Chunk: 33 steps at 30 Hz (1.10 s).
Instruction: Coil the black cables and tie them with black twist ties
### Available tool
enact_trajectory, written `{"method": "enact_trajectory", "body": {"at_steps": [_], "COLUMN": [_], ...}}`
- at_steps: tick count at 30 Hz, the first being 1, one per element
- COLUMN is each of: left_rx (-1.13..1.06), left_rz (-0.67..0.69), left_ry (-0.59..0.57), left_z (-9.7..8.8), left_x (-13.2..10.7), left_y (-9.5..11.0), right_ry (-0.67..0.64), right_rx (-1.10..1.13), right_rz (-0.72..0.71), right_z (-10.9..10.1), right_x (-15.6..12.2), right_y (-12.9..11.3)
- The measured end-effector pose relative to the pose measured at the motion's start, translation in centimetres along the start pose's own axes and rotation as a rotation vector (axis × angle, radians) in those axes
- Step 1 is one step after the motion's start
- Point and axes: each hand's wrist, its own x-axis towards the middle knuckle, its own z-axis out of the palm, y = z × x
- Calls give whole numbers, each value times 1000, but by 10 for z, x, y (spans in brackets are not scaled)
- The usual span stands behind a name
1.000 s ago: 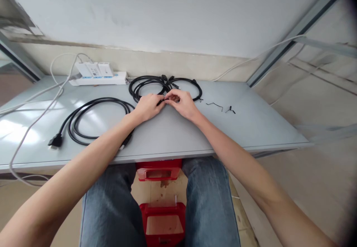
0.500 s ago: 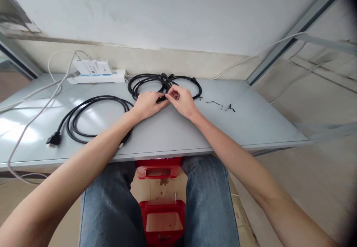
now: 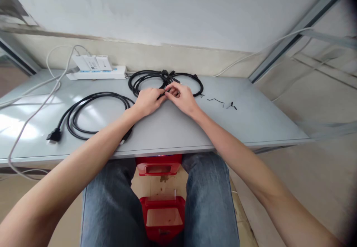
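Observation:
Near the back middle of the desk, my left hand (image 3: 148, 101) is closed on the near side of a coiled black cable (image 3: 133, 79). My right hand (image 3: 182, 97) meets it there, thumb and forefinger pinched together right beside the left fingertips. Whatever is in that pinch is too small and covered to make out. Behind the right hand, another black cable coil (image 3: 201, 85) lies against the first one. A looser black cable (image 3: 73, 118) with an HDMI-type plug (image 3: 54, 135) lies to the left, partly under my left forearm.
Thin black twist ties (image 3: 216, 100) lie right of my hands, one of them bent into a small knot (image 3: 231, 106). A white power strip (image 3: 97, 74) with chargers stands at the back left, white cords trailing from it. Red plastic stools (image 3: 158, 169) are below the desk (image 3: 173, 135).
Both hands stay at the same spot on the coil. The right fingers have shifted slightly and curl closer to the left fingertips. The view has tilted a little.

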Motion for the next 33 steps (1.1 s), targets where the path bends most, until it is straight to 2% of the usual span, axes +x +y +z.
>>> {"method": "enact_trajectory", "body": {"at_steps": [4, 19, 33], "left_rx": [2, -29, -67], "left_rz": [15, 33, 72], "left_ry": [1, -8, 24], "left_z": [0, 0, 7], "left_x": [0, 0, 3], "left_y": [0, -2, -7], "right_ry": [36, -5, -26], "right_rx": [-57, -141, -292], "right_rz": [-14, -91, -47], "right_z": [-1, 0, 8], "right_x": [1, -3, -9], "right_y": [-1, -5, -17]}}
